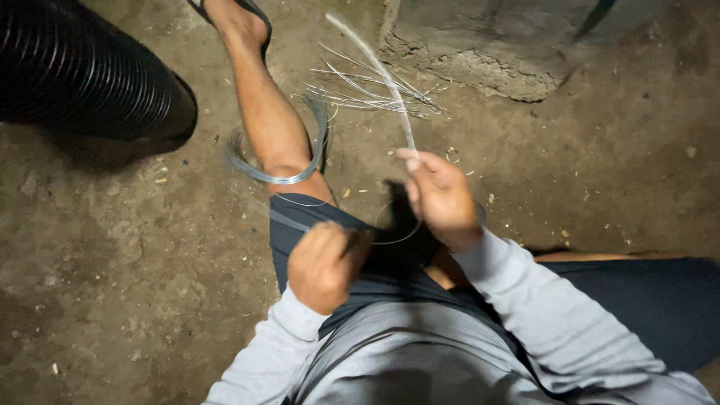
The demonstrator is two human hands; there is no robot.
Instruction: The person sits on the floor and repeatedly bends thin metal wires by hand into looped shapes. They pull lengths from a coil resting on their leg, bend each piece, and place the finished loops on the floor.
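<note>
Wire strand (386, 82): we count one in the hands, a single pale length of metal wire. Its long axis runs up and slightly leftward in the head view, from the right hand (439, 196) toward the concrete block (495, 45) at the top, with the free tip pointing away from the body. The strand looks blurred along its upper part. We see the right hand's fingers (414, 161) pinched closed on the lower end of the strand, just above the thigh. The left hand (324, 264) is clenched into a fist; a thin wire loop (390, 238) curves between the two hands, and it seems to pass into that fist, though we cannot tell exactly what the fist grips.

We count two hands, both in grey sleeves. One coil of wire (274, 174) encircles the bare leg (266, 105) at the knee, several turns lying together. One loose bundle of cut wire pieces (375, 94) lies on the dirt floor (112, 247) behind the strand, fanned mostly left to right; their number is too fine to count. One black ribbed pipe (82, 71) lies at the upper left, well apart from the hands.
</note>
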